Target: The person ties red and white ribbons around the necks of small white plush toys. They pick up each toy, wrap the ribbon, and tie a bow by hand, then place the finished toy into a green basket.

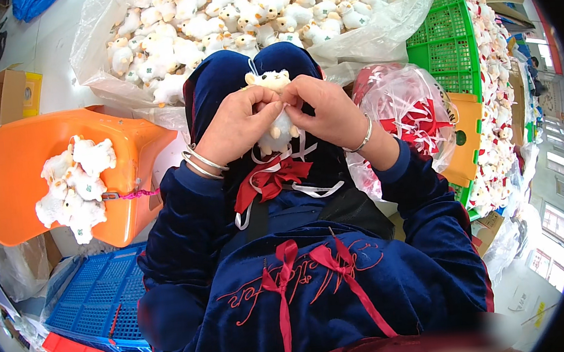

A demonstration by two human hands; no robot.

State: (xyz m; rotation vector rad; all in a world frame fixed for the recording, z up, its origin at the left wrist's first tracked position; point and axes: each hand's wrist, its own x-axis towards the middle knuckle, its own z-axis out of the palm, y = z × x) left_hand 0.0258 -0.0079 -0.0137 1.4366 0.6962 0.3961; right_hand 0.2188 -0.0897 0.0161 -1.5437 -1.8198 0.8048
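Note:
A small white plush animal toy (277,134) with a cream head and a thin loop on top stands upright over my lap, facing away from my body. My left hand (238,122) pinches it at the neck with thumb and forefinger. On the other side of the neck, my right hand (322,111) is closed in a similar pinch, and the fingertips nearly meet. Whether a ribbon lies between the fingers is hidden. Just below the toy, red cloth pieces (270,180) with white ribbons rest on my lap.
Ahead is a large clear plastic bag (385,45) full of white plush toys. An orange chair (9,160) at left carries several toys (77,187). At right are a bag of red cloth pieces (416,110) and a green crate (443,39). Blue crates (106,297) stand lower left.

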